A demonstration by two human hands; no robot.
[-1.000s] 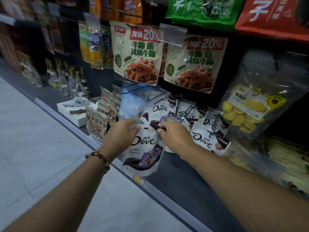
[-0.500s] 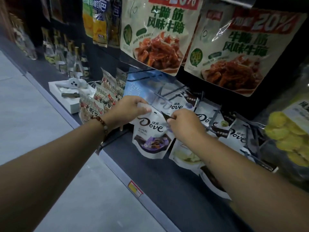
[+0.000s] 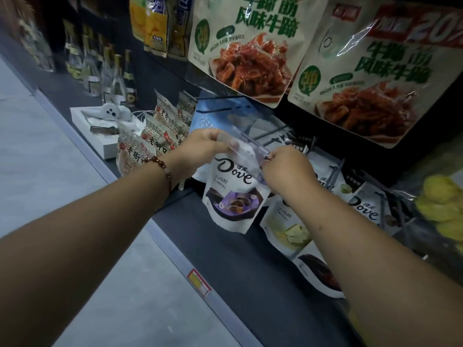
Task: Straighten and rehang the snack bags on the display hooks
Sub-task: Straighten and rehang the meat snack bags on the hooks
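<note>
A white Dove chocolate bag [image 3: 231,194] with a purple picture hangs in front of the dark display wall. My left hand [image 3: 200,150] pinches its top left corner. My right hand [image 3: 285,171] pinches its top right edge, right at a dark wire hook [image 3: 269,139] that carries a clear plastic tag. The hole in the bag is hidden by my fingers, so whether it sits on the hook cannot be told. More Dove bags [image 3: 364,201] hang on hooks to the right, behind my right forearm.
Two large beef-tendon snack bags [image 3: 245,48] hang just above my hands. Patterned bags [image 3: 147,144] and a blue bag [image 3: 213,118] hang to the left. Bottles [image 3: 110,76] and a white box [image 3: 100,136] stand on the base shelf [image 3: 225,259]. A yellow dried-fruit bag [image 3: 441,206] is at right.
Both hands have lifted the Dove bag up towards the hook and its clear tag. The camera has moved closer and lower to the shelf.
</note>
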